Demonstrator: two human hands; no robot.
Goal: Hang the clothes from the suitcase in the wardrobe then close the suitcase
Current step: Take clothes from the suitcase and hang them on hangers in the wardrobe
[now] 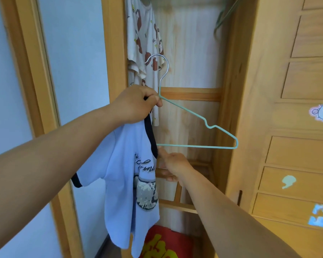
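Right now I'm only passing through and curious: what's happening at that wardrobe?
A person is getting a light blue T-shirt onto a mint wire hanger. The left hand grips the hanger's neck together with the shirt's dark collar; the right hand reaches to the shirt just below the hanger's bottom bar. One patterned shirt already hangs inside the open wardrobe. The hanger isn't hung yet.

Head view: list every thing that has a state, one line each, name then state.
Hanger: off the rail, held up, left side inside the blue shirt.
Blue shirt: half on the hanger, drooping.
Printed shirt: hanging in the wardrobe.
Wardrobe: open.
Left hand: grips hanger and collar.
Right hand: at the shirt's edge under the hanger; grip unclear.
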